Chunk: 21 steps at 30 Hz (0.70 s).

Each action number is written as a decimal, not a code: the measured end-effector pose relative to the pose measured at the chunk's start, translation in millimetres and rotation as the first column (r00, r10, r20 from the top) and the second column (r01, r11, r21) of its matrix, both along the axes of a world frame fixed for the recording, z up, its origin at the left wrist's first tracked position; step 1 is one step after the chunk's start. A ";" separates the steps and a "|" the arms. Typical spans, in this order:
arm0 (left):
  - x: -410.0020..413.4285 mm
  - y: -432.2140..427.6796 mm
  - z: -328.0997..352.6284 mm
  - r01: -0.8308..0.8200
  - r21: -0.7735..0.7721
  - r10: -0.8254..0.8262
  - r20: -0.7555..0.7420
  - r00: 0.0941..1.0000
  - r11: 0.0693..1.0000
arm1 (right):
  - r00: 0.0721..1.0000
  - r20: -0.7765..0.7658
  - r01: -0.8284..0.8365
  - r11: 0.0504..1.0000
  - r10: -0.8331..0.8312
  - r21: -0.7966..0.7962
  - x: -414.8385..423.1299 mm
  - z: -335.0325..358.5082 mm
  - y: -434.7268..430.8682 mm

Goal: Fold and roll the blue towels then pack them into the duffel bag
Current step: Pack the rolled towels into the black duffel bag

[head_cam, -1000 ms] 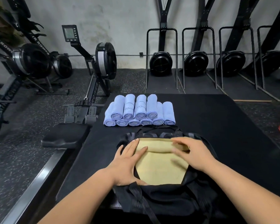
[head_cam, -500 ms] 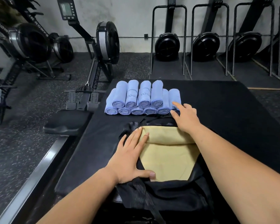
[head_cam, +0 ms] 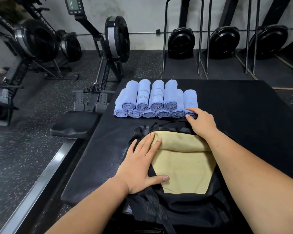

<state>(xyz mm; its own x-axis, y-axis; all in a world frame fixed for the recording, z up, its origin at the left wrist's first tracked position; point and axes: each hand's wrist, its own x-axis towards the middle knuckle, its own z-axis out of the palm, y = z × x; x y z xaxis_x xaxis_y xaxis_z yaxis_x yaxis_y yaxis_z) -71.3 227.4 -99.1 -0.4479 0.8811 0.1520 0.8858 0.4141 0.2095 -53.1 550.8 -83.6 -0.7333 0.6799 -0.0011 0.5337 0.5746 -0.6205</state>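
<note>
Several rolled blue towels (head_cam: 152, 100) lie stacked in two layers on a black padded mat (head_cam: 243, 115). In front of them sits the black duffel bag (head_cam: 179, 210), unzipped, its yellow lining (head_cam: 181, 168) showing. My left hand (head_cam: 140, 164) rests flat on the bag's left edge with fingers straight, thumb on the lining. My right hand (head_cam: 200, 122) reaches over the bag's far edge, and its fingertips touch the near end of the rightmost rolled towel (head_cam: 190, 100). The fingers are only slightly bent and have no hold on it.
Rowing machines (head_cam: 108, 39) stand on the speckled rubber floor to the left, one seat (head_cam: 74, 124) close to the mat's left edge. More rowers (head_cam: 181, 39) are stored upright in racks against the back wall. The mat's right half is bare.
My right hand left the bag's lining and moved forward to the rightmost towel roll. My left hand stayed on the bag's left edge. My head tilted down and closer.
</note>
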 end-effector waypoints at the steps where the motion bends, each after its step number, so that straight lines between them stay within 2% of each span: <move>1: 0.2 0.1 -0.1 -0.002 -0.004 0.002 -0.001 1.000 1.000 | 0.998 -0.057 0.021 1.000 -0.022 -0.018 1.0 0.9 -1.1; 5: 0.6 0.5 0.1 -0.010 -0.013 0.010 -0.006 1.000 1.000 | 0.978 -0.174 0.111 0.992 -0.120 -0.062 1.1 3.9 -7.6; 11: 1.2 -0.4 0.0 -0.009 -0.009 0.009 -0.007 1.000 1.000 | 0.983 -0.014 0.184 0.983 -0.184 -0.008 -19.3 6.8 -8.1; 18: -1.0 0.9 -2.1 -0.016 0.010 0.016 -0.001 1.000 1.000 | 0.984 0.035 0.174 0.984 -0.173 -0.024 -29.4 11.6 6.0; 21: -2.2 1.1 -3.6 -0.020 0.009 0.020 -0.003 1.000 1.000 | 0.971 -0.019 0.235 0.969 -0.237 -0.070 -24.7 19.0 3.4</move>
<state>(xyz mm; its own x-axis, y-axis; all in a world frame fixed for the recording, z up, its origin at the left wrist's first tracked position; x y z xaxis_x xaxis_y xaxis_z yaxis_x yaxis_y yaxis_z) -73.4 228.5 -102.7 -0.4652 0.8704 0.1611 0.8778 0.4301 0.2108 -77.9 554.3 -64.6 -0.5524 0.8328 -0.0353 0.6320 0.3908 -0.6692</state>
